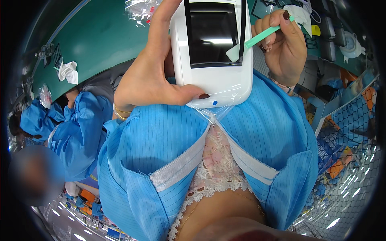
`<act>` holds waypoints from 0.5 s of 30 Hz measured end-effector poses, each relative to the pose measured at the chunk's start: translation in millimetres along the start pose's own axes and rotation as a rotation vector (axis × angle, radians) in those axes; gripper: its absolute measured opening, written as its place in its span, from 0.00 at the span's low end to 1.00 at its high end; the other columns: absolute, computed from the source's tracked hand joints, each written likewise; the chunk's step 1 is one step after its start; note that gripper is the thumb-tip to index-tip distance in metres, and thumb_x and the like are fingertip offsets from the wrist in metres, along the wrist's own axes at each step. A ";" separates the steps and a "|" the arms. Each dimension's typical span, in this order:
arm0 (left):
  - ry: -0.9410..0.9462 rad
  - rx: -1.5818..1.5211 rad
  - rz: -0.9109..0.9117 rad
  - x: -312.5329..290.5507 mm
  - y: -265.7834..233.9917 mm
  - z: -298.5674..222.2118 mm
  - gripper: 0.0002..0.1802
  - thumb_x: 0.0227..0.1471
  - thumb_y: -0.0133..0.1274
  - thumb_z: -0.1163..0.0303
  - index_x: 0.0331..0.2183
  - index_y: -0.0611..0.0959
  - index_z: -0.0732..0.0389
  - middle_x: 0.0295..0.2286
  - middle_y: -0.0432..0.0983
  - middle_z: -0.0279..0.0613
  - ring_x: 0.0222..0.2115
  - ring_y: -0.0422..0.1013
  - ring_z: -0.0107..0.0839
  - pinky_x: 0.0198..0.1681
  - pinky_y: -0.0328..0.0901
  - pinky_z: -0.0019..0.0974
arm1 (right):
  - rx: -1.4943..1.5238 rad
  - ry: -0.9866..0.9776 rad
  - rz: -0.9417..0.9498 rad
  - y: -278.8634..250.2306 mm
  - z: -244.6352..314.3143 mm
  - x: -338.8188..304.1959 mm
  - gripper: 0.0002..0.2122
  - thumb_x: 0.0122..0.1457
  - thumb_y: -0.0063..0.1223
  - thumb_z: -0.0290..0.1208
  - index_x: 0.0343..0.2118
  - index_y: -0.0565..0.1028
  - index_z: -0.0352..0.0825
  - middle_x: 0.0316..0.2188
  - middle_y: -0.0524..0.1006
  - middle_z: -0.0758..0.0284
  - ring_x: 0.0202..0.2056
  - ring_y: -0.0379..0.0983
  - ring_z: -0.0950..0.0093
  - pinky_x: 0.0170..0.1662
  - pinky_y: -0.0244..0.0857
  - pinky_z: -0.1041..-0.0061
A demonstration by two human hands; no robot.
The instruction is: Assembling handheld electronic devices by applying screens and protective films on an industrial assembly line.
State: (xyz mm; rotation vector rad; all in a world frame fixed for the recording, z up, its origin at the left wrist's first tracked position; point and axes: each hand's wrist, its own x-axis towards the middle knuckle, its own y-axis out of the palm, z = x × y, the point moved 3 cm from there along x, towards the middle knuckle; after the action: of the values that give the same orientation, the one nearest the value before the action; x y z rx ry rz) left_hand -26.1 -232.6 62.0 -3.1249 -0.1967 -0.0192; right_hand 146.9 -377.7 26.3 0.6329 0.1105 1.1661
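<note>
My left hand (146, 78) grips a white, rounded handheld device (217, 82) by its left side, the thumb lying across its lower front. A dark glossy screen (213, 30) with black strips along its edges faces up. Clear film with a small blue sticker (215, 103) hangs at the device's lower end. Between the fingers of my right hand (283, 44) is a green-handled scraper (261, 37) with a pale flat tip. That tip lies over the screen's lower right edge; whether it presses on it I cannot tell. The device's top is cut off by the frame.
A green work table (106, 38) runs behind the device. On it lie a clear bag with red bits (140, 11), a crumpled white cloth (68, 72) and, at right, a white round-bodied item (353, 47). A co-worker in blue (82, 128) sits at left. Wire mesh (345, 132) stands at right.
</note>
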 end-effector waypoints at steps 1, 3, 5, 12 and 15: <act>0.018 -0.078 0.009 -0.9 -2.0 2.9 0.73 0.31 0.69 0.73 0.61 0.29 0.60 0.59 0.48 0.52 0.58 0.53 0.36 0.58 0.50 0.38 | 0.000 -0.001 -0.008 0.3 -0.1 -0.2 0.15 0.68 0.27 0.35 0.34 0.69 0.35 0.18 0.67 0.71 0.20 0.56 0.81 0.27 0.51 0.80; 0.034 -0.155 0.017 -1.9 -6.3 9.6 0.72 0.31 0.69 0.73 0.61 0.29 0.60 0.59 0.48 0.52 0.58 0.53 0.36 0.58 0.50 0.38 | -0.002 -0.018 -0.015 -1.5 -0.5 0.3 0.15 0.68 0.28 0.35 0.34 0.69 0.35 0.18 0.67 0.71 0.20 0.56 0.81 0.27 0.51 0.80; 0.068 -0.127 0.036 -2.6 -9.0 14.3 0.72 0.31 0.69 0.72 0.61 0.29 0.61 0.59 0.48 0.53 0.58 0.53 0.36 0.58 0.50 0.38 | -0.004 -0.034 -0.023 -3.1 -0.3 -0.5 0.14 0.68 0.28 0.35 0.34 0.69 0.35 0.18 0.67 0.71 0.20 0.56 0.81 0.27 0.51 0.80; 0.050 -0.011 0.048 0.3 -8.2 7.7 0.73 0.30 0.70 0.71 0.61 0.30 0.62 0.59 0.48 0.55 0.59 0.52 0.37 0.59 0.49 0.39 | -0.004 -0.003 -0.015 -3.1 0.0 -2.3 0.14 0.68 0.30 0.36 0.34 0.69 0.35 0.18 0.67 0.71 0.21 0.56 0.81 0.28 0.52 0.79; 0.135 -0.038 0.086 -1.1 -8.5 10.6 0.73 0.30 0.70 0.70 0.61 0.30 0.63 0.59 0.48 0.55 0.59 0.51 0.37 0.60 0.48 0.39 | -0.024 -0.035 -0.037 -5.5 0.2 -2.7 0.14 0.68 0.29 0.36 0.34 0.69 0.35 0.19 0.67 0.70 0.21 0.57 0.80 0.29 0.53 0.78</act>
State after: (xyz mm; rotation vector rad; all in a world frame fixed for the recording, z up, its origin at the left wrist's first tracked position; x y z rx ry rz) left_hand -28.2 -224.1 51.5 -3.1504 -0.0616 -0.2346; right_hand 150.4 -381.6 23.0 0.6279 0.0778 1.1187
